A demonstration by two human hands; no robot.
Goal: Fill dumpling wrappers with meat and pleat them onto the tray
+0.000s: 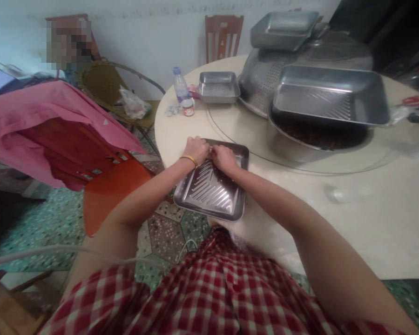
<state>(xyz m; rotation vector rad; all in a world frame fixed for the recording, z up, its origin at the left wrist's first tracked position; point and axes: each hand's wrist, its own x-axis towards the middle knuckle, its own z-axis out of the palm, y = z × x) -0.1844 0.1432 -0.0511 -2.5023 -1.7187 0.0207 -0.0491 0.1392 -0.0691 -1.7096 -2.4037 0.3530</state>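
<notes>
A shallow metal tray (211, 190) with slanted ridges across its bottom lies at the near left edge of the round table, jutting partly past it. Over its far part, my left hand (196, 150), with a gold bracelet at the wrist, is closed with fingers curled. My right hand (225, 159) is closed too, its fingertips almost meeting those of the left. Something small and pale seems pinched between them, but the fingers cover most of it. Whether either hand touches the tray I cannot tell.
A glass turntable (258, 139) on the table (352, 223) carries a steel basin (300, 151), a deep metal tray (331, 95) and a colander (261, 79). A smaller tray (219, 88), bottle (180, 86) and jar (187, 108) stand beyond. An orange chair (115, 186) is at left.
</notes>
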